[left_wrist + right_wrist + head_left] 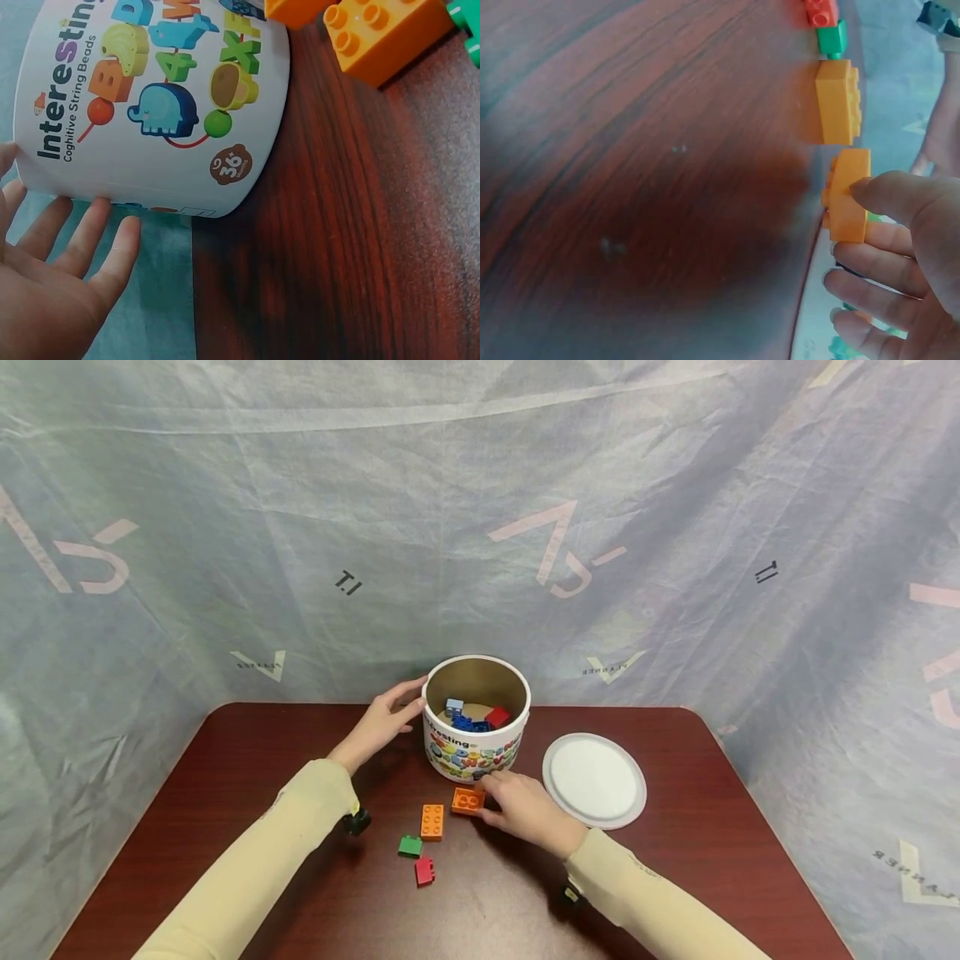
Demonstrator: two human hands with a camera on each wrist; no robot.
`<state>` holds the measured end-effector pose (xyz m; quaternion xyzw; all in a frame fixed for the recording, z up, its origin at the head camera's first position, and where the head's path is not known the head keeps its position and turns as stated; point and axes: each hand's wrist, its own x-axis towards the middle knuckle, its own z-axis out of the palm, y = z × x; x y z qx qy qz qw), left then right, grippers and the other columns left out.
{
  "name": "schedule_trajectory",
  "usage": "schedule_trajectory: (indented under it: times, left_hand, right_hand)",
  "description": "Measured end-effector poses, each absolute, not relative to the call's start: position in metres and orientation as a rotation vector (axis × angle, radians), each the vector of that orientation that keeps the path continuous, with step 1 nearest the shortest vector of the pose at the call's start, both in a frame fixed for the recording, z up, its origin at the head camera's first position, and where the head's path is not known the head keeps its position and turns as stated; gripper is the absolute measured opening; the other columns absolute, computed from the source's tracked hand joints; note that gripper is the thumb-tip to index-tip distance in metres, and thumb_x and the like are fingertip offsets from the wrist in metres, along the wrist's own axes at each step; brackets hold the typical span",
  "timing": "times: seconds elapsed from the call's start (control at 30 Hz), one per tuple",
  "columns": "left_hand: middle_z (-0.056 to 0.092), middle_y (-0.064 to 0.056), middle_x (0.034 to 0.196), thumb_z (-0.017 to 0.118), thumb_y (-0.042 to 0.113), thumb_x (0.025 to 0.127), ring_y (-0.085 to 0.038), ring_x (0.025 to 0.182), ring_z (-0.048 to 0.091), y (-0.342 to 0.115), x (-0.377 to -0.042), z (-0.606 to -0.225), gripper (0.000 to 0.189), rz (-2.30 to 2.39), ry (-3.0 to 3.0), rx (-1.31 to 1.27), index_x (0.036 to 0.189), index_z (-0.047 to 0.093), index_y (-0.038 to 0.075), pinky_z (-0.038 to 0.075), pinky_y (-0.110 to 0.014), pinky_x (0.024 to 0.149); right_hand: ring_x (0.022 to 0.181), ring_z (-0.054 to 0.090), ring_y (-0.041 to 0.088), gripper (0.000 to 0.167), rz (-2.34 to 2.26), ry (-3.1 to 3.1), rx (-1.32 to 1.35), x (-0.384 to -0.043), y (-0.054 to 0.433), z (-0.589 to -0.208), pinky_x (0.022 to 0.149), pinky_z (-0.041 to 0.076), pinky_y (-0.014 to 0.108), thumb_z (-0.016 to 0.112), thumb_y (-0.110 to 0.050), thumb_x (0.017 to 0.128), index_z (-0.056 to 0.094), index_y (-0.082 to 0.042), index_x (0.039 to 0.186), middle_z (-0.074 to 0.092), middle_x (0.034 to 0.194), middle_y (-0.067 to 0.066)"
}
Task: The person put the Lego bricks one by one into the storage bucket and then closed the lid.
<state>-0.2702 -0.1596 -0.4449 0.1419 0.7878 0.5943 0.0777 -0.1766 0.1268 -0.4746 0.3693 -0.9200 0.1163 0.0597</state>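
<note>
A white round bucket (476, 752) with colourful letter prints stands at the back of the table. My left hand (381, 727) rests against its left side near the rim, fingers extended, which the left wrist view also shows. In front of the bucket, my right hand (525, 810) pinches an orange toy brick (850, 196) between thumb and index finger, its studs facing down and its hollow side up. Left of it lies a second orange brick (432, 822), studs up. A green brick (410, 847) and a red brick (424, 872) lie nearer the front.
Inside the bucket are blue bricks (462, 723), a light blue brick (453, 707) and a red brick (497, 717). The round white lid (596, 778) lies on the dark wooden table (675, 877) at the right. Grey sheeting (420, 527) hangs behind the table.
</note>
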Motion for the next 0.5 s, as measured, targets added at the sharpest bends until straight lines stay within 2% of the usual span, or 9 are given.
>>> schedule_trajectory:
  times: [0.23, 0.5]
  left_hand:
    - [0.046, -0.018, 0.16, 0.059, 0.035, 0.108, -0.04, 0.138, 0.053, -0.161, -0.271, -0.448, 0.057, 1.771, 2.387, 0.426, 0.161, 0.043, 0.02, 0.051, -0.062, 0.101]
    - [0.045, -0.018, 0.16, 0.057, 0.034, 0.109, -0.039, 0.134, 0.057, -0.159, -0.272, -0.443, 0.056, 1.714, 2.43, 0.458, 0.161, 0.042, 0.018, 0.053, -0.061, 0.099]
  right_hand:
    - [0.093, 0.068, 0.019, 0.028, 0.393, -2.751, 1.138, -0.168, 0.143, -0.452, 0.081, 0.059, 0.037, 0.081, -0.027, 0.092, 0.073, -0.01, 0.114, 0.073, 0.103, 0.002]
    - [0.094, 0.067, 0.019, 0.029, 0.311, -2.688, 1.127, -0.168, 0.159, -0.418, 0.079, 0.059, 0.037, 0.082, -0.027, 0.091, 0.073, -0.011, 0.113, 0.072, 0.103, 0.002]
